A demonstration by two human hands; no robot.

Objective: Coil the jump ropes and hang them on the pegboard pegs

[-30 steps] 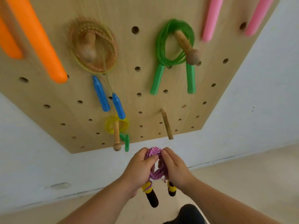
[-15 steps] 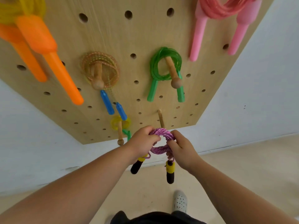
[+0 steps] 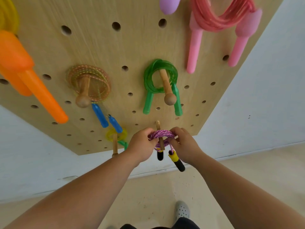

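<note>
A coiled purple jump rope (image 3: 162,134) with yellow-and-black handles (image 3: 177,161) is looped over a plain wooden peg (image 3: 160,139) low on the pegboard (image 3: 102,47). My left hand (image 3: 141,147) grips the coil's left side and my right hand (image 3: 184,146) grips its right side. The peg passes through the coil's middle. Both handles hang below my hands.
Other coiled ropes hang on pegs: green (image 3: 160,75), multicolour with blue handles (image 3: 90,81), pink (image 3: 219,19), orange handles (image 3: 33,86), a small yellow coil (image 3: 116,133). A white wall (image 3: 255,104) lies behind the board, beige floor (image 3: 148,195) and my shoe (image 3: 181,210) below.
Both hands raised the purple coil up to the board and slid it over the lower wooden peg. The view tilted upward, bringing more of the board into sight.
</note>
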